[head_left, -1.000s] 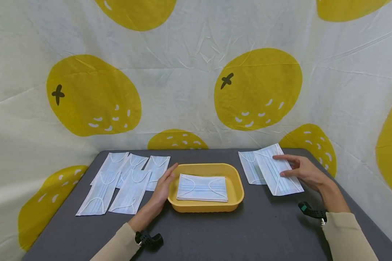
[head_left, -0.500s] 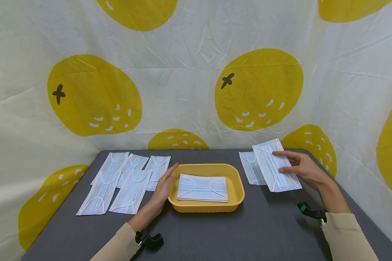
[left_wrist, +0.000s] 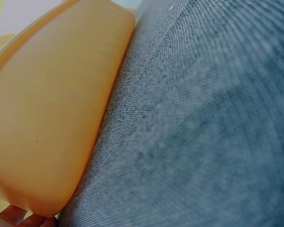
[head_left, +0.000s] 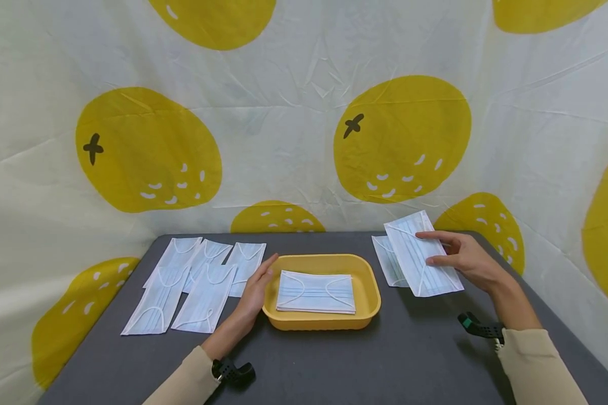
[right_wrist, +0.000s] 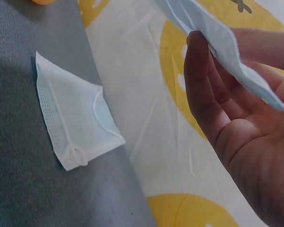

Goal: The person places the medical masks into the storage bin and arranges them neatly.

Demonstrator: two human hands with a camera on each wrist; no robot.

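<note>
My right hand (head_left: 428,248) pinches a pale blue face mask (head_left: 419,256) between thumb and fingers and holds it tilted above the dark grey table (head_left: 415,349). In the right wrist view the held mask (right_wrist: 217,33) crosses the thumb and palm of the right hand (right_wrist: 213,71). A second mask (head_left: 383,260) lies flat on the table beneath it, also seen as the mask (right_wrist: 71,123). My left hand (head_left: 266,269) rests with straight fingers against the left wall of a yellow tray (head_left: 324,260), which holds a flat stack of masks (head_left: 316,292). The tray wall (left_wrist: 52,118) fills the left wrist view.
Several more masks (head_left: 197,281) lie spread on the table's left side. A white cloth backdrop with yellow fruit prints (head_left: 304,112) closes in the table at the back and both sides. Bare grey table surface (left_wrist: 203,142) stretches in front of the tray.
My right hand has raised the mask off the table and carried it slightly left. The left hand has stayed against the tray.
</note>
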